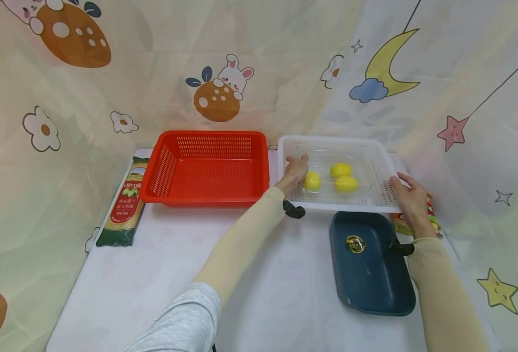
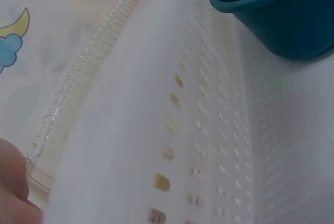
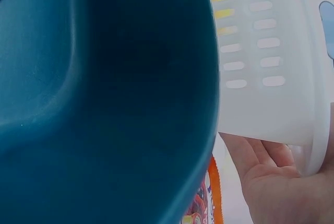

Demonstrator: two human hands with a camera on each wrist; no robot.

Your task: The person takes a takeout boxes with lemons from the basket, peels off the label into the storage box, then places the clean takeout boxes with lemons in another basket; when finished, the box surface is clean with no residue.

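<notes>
A white perforated basket (image 1: 351, 207) stands at the back right, with a clear plastic tray (image 1: 364, 168) inside. Three lemons (image 1: 340, 170) lie in the tray. My left hand (image 1: 295, 172) reaches over the basket's left side and holds the tray's left edge; in the left wrist view its fingers (image 2: 13, 177) show at the tray's corner. With my right hand (image 1: 412, 198) I grip the basket's right end. The right wrist view has those fingers (image 3: 255, 151) under the basket's rim (image 3: 313, 151).
A red basket (image 1: 215, 204) stands left of the white one, beside a pasta packet (image 1: 124, 205). In front of the white basket is a dark teal basin (image 1: 373, 274). A colourful packet (image 1: 432, 217) lies partly hidden behind my right hand. Printed cloth hangs behind the table.
</notes>
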